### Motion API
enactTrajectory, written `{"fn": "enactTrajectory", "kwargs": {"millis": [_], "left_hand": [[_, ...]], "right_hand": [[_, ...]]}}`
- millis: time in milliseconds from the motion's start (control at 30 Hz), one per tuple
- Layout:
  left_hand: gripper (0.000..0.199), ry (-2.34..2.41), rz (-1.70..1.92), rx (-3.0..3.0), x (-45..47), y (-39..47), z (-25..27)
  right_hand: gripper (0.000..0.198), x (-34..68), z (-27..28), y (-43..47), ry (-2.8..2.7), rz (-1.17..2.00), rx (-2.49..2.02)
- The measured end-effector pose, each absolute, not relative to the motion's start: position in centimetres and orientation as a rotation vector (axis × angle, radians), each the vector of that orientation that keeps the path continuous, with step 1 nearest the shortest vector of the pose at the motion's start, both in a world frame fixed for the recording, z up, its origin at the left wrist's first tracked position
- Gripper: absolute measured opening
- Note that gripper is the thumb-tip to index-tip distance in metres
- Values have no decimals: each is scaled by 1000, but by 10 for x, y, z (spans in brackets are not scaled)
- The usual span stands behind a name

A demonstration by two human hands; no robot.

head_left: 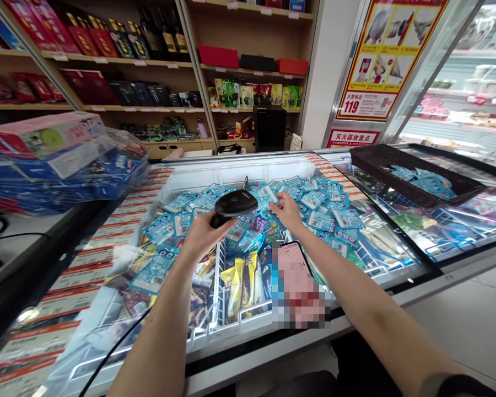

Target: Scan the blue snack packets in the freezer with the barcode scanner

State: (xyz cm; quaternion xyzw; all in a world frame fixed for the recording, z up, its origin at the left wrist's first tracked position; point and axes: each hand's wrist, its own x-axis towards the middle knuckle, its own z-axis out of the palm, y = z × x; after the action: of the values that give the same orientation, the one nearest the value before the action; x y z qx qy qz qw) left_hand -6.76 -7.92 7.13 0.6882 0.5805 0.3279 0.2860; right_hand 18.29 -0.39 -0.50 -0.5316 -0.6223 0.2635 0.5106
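Note:
My left hand is closed round the handle of a black barcode scanner, its head tilted towards the right. A light blue packet with a white label is pinched in my right hand, just beyond the scanner. Many similar blue packets lie spread over the glass top of a chest freezer, their barcodes facing up. Nearer me a phone, partly blurred out, rests on the freezer's front. Below the glass are wrapped ice creams in white wire baskets.
A dark brown basket with more blue packets stands on the freezer at right. Plastic-wrapped boxes are stacked at left. A black cable runs beside my left forearm. Shelves of boxes and bottles rise behind.

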Motion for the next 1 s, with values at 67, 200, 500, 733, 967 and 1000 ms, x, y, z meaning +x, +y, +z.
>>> {"fn": "enactTrajectory", "kwargs": {"millis": [67, 200, 500, 733, 967, 1000], "left_hand": [[46, 1557, 869, 1843, -67, -80, 72], [46, 1582, 847, 1854, -66, -80, 74], [48, 1612, 824, 1876, -66, -79, 72], [48, 1610, 839, 1872, -65, -79, 73], [46, 1577, 910, 1843, -66, -77, 69], [45, 1571, 923, 1839, -66, -76, 68]], "right_hand": [[28, 183, -4, -5, -1504, 629, -1279], [29, 182, -2, -7, -1513, 631, -1288], [30, 183, -2, -8, -1525, 577, -1311], [31, 183, -1, -8, -1527, 570, -1339], [29, 182, -3, -7, -1503, 610, -1290], [29, 182, -3, -7, -1500, 614, -1283]]}}
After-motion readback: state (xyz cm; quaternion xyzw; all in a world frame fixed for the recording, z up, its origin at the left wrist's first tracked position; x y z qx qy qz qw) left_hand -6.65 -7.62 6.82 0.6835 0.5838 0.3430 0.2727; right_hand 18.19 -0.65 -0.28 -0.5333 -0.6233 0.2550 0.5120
